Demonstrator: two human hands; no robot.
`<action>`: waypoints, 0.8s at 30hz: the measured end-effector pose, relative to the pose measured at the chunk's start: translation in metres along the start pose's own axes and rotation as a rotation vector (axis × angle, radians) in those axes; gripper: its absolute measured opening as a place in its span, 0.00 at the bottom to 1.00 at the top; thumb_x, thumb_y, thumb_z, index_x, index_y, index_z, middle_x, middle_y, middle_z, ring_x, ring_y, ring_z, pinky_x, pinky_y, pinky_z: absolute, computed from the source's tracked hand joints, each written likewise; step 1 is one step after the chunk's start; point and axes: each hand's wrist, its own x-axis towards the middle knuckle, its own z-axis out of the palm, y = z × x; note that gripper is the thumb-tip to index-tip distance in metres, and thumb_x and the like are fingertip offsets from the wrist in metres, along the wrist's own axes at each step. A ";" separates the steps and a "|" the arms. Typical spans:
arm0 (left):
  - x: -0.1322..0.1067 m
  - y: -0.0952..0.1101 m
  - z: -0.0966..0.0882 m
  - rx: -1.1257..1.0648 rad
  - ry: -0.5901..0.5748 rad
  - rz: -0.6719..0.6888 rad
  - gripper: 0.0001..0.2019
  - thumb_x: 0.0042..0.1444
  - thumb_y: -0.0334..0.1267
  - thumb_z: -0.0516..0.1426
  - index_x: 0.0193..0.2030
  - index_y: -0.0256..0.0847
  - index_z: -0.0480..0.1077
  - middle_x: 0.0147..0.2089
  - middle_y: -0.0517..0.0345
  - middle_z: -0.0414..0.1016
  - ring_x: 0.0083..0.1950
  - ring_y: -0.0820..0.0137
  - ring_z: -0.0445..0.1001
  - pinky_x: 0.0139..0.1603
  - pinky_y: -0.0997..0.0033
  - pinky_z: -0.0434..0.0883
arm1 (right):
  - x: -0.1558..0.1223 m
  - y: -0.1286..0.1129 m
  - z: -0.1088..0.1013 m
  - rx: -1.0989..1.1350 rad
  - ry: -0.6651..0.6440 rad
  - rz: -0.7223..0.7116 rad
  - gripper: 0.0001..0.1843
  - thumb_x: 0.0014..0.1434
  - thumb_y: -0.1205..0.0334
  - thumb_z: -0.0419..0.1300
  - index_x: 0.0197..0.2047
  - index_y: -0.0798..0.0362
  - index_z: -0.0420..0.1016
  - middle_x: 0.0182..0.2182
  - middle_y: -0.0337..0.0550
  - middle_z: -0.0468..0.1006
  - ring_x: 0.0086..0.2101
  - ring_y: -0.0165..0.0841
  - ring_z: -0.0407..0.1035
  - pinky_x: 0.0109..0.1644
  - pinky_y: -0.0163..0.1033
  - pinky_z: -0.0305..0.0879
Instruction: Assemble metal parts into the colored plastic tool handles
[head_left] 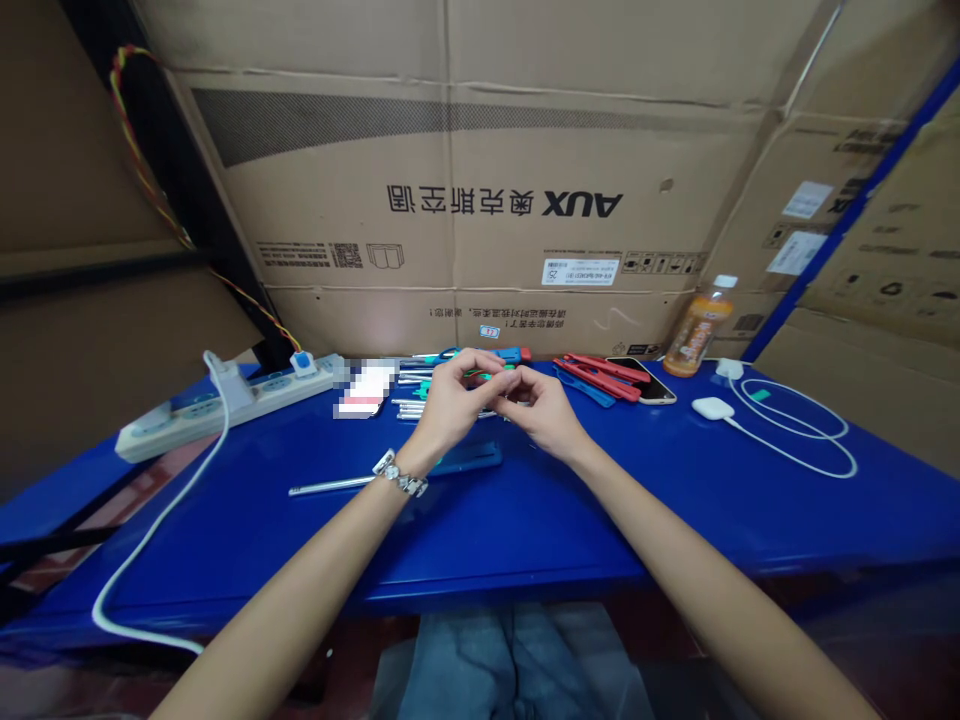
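Blue table [525,520] holds power strip [225,400], bottle [699,335], phone [645,380].

Both hands, left [450,400] and right [541,408], meet above the blue tabletop [525,520] and pinch a small green part [489,377]; a bottle [700,332] stands far right.

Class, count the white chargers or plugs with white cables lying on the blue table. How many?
2. One white charger lies right of the hands with its looped cable; a second white plug sits behind it beside the orange bottle.
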 end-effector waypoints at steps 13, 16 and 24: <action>-0.001 0.002 -0.001 0.064 -0.031 -0.015 0.12 0.54 0.45 0.65 0.38 0.39 0.75 0.43 0.51 0.76 0.46 0.64 0.74 0.47 0.64 0.71 | 0.001 -0.001 -0.004 -0.021 -0.009 0.017 0.23 0.49 0.43 0.68 0.28 0.53 0.68 0.26 0.37 0.72 0.28 0.30 0.66 0.36 0.38 0.65; 0.000 0.003 0.000 0.012 -0.017 -0.003 0.13 0.51 0.46 0.66 0.28 0.38 0.73 0.39 0.52 0.75 0.45 0.64 0.75 0.46 0.64 0.71 | -0.001 0.000 -0.001 -0.034 0.034 -0.005 0.22 0.49 0.45 0.69 0.30 0.53 0.67 0.27 0.36 0.72 0.28 0.29 0.65 0.35 0.37 0.65; 0.000 0.005 -0.014 0.132 -0.179 0.033 0.13 0.61 0.48 0.58 0.42 0.42 0.79 0.49 0.48 0.74 0.51 0.61 0.73 0.47 0.64 0.72 | -0.003 -0.018 -0.014 0.004 -0.178 0.065 0.21 0.54 0.43 0.64 0.33 0.55 0.74 0.22 0.35 0.70 0.23 0.27 0.62 0.29 0.35 0.61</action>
